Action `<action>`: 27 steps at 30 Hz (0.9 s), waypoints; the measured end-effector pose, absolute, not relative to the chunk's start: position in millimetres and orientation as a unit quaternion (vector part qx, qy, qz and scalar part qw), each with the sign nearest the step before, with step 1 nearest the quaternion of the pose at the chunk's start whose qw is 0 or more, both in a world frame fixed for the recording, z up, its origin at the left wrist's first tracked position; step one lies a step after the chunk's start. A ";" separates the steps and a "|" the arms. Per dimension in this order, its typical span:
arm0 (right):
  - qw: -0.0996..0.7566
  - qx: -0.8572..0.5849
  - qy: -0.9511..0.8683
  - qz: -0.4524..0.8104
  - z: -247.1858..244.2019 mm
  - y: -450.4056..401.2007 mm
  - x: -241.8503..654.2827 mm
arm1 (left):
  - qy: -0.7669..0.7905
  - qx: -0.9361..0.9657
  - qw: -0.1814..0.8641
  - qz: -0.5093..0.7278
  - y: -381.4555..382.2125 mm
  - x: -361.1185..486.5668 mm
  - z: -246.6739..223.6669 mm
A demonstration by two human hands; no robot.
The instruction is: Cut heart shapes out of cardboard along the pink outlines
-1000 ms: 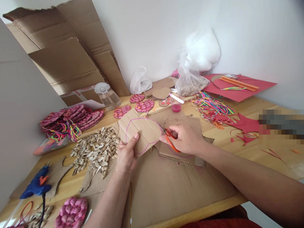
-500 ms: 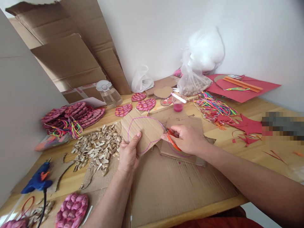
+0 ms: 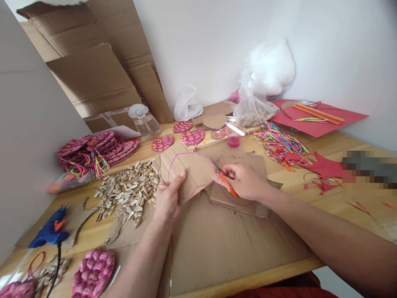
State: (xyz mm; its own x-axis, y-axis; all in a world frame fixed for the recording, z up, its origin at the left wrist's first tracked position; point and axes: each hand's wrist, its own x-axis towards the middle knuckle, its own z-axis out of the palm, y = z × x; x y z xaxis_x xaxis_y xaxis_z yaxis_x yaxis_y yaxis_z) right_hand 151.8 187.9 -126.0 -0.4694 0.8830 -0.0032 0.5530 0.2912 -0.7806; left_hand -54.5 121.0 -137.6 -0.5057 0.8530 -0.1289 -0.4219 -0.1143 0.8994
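Observation:
A cardboard piece [image 3: 194, 167] with a purple curved outline drawn on it is pinched in my left hand [image 3: 169, 198], thumb on top at its lower left. Orange-handled scissors [image 3: 228, 185] are gripped in my right hand [image 3: 245, 180], their blades at the right edge of the cardboard, along the purple line. The scissor handles look close together. Beneath my right hand lie more stacked cardboard pieces [image 3: 238, 207], the top one also bearing a purple line.
Peanut shells [image 3: 127, 190] are heaped on the left, near a blue glue gun [image 3: 51, 231]. Pink decorated pieces [image 3: 93, 273], a bottle [image 3: 145, 121], a cup of pink liquid [image 3: 233, 140], colourful strings [image 3: 279, 140] and red paper [image 3: 319, 118] surround the work area.
The scissor handles have come closer together in my right hand. My left hand still holds the cardboard, and the whole view has shifted slightly.

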 end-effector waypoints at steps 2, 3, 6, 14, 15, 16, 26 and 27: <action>0.218 -0.458 -0.762 0.404 -127.2 189.1 152.1 | 0.492 0.224 0.448 0.712 120.8 -55.8 -137.7; 0.216 -0.449 -0.756 0.424 -127.8 189.4 152.1 | 0.491 0.226 0.450 0.711 120.7 -56.2 -137.8; 0.216 -0.420 -0.740 0.479 -128.4 188.8 151.6 | 0.496 0.230 0.458 0.701 120.4 -56.6 -138.3; 0.205 -0.428 -0.761 0.443 -123.9 188.0 153.8 | 0.503 0.220 0.466 0.694 121.7 -58.1 -137.6; 0.204 -0.430 -0.764 0.436 -123.4 188.0 154.0 | 0.504 0.220 0.465 0.694 121.8 -58.1 -137.5; 0.205 -0.431 -0.766 0.430 -123.0 187.9 154.2 | 0.505 0.220 0.462 0.695 121.8 -58.0 -137.6; 0.198 -0.452 -0.799 0.345 -121.6 190.5 156.7 | 0.510 0.246 0.457 0.686 119.4 -56.7 -137.0; 0.195 -0.451 -0.801 0.341 -121.5 190.6 157.0 | 0.510 0.246 0.461 0.684 119.1 -56.9 -136.3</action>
